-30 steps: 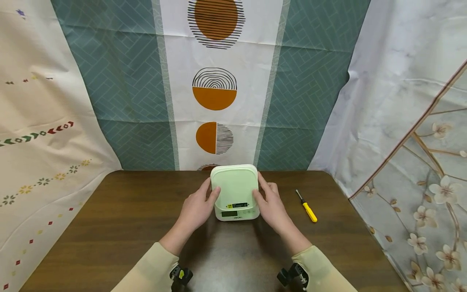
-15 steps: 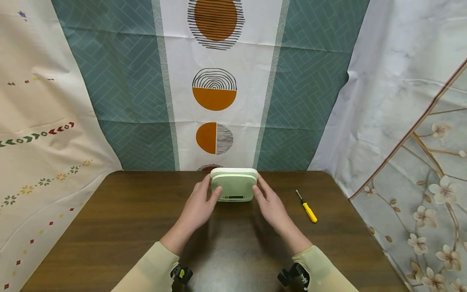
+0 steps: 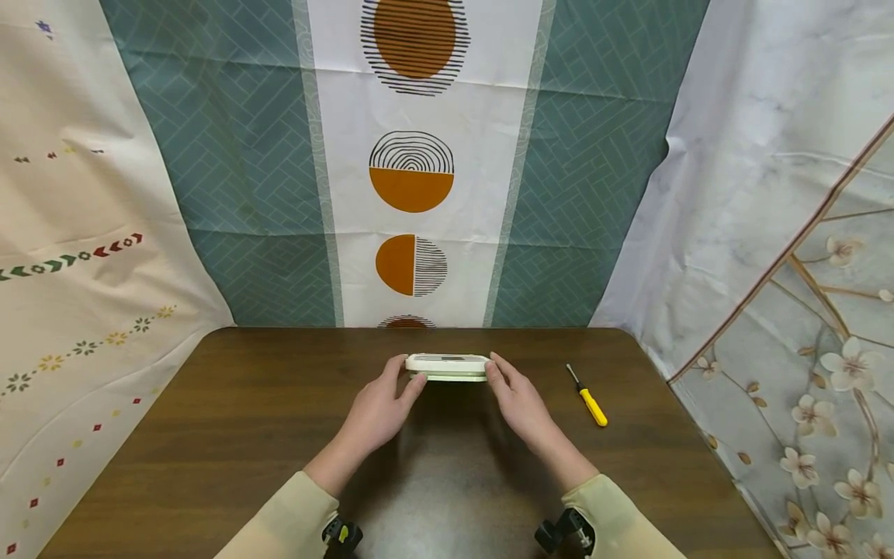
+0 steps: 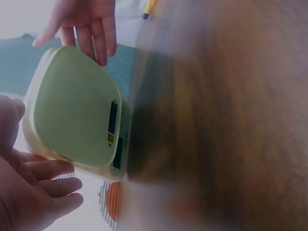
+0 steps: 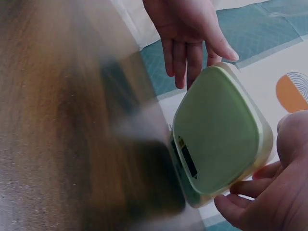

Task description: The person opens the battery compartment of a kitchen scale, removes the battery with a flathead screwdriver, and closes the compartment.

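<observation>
A pale green kitchen scale (image 3: 448, 368) is held between my two hands above the middle of the table, seen nearly edge-on in the head view with its white side uppermost. My left hand (image 3: 378, 409) grips its left side, and my right hand (image 3: 520, 401) grips the right side. In the left wrist view the scale's green weighing plate (image 4: 77, 106) is tilted steeply, with a dark label and part of the display near one edge. The same plate (image 5: 216, 130) shows in the right wrist view. Some fingers are hidden behind the scale.
A screwdriver (image 3: 587, 397) with a yellow handle lies on the brown wooden table (image 3: 244, 435), to the right of my right hand. Patterned cloths (image 3: 587, 194) hang behind the table and at both sides.
The scale has turned in my hands: its plate faced up toward the head camera, then foreshortened, and now only the edge shows there. Both hands keep their hold nearly in place.
</observation>
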{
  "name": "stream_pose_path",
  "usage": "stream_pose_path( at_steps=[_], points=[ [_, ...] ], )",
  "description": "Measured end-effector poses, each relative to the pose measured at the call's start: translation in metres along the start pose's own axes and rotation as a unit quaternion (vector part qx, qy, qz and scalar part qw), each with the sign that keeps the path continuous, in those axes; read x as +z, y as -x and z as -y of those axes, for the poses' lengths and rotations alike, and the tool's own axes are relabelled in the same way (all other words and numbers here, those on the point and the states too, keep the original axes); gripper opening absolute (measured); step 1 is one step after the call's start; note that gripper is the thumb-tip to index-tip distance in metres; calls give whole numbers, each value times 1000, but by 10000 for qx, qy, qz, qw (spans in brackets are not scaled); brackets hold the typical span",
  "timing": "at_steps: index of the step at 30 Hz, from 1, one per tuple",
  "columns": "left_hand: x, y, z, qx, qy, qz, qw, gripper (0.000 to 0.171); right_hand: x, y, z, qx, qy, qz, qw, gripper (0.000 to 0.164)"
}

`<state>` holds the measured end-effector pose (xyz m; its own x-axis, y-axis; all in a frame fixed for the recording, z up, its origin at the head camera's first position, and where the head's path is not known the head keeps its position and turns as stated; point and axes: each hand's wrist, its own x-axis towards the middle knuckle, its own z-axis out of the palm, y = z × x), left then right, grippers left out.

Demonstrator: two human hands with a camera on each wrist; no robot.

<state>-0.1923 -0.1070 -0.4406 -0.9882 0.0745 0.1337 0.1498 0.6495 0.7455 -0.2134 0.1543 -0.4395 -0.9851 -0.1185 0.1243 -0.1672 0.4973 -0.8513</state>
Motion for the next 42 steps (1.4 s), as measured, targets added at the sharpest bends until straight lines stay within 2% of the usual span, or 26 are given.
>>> stream_pose_path(
  at_steps=[11, 23, 33, 42],
  points=[
    [9, 6, 13, 169, -133, 244, 9995, 54, 6, 3, -11, 114, 138, 114, 9998, 65],
    [16, 9, 20, 154, -597, 392, 9973, 55, 11, 4, -22, 196, 424, 441, 9979, 67],
    [18, 14, 23, 506, -951, 329, 9936, 55, 11, 6, -26, 186, 575, 574, 9965, 65],
    [24, 17, 27, 740, -1290, 359, 9882, 64, 13, 8, -33, 75, 661, 690, 9954, 68]
  ],
)
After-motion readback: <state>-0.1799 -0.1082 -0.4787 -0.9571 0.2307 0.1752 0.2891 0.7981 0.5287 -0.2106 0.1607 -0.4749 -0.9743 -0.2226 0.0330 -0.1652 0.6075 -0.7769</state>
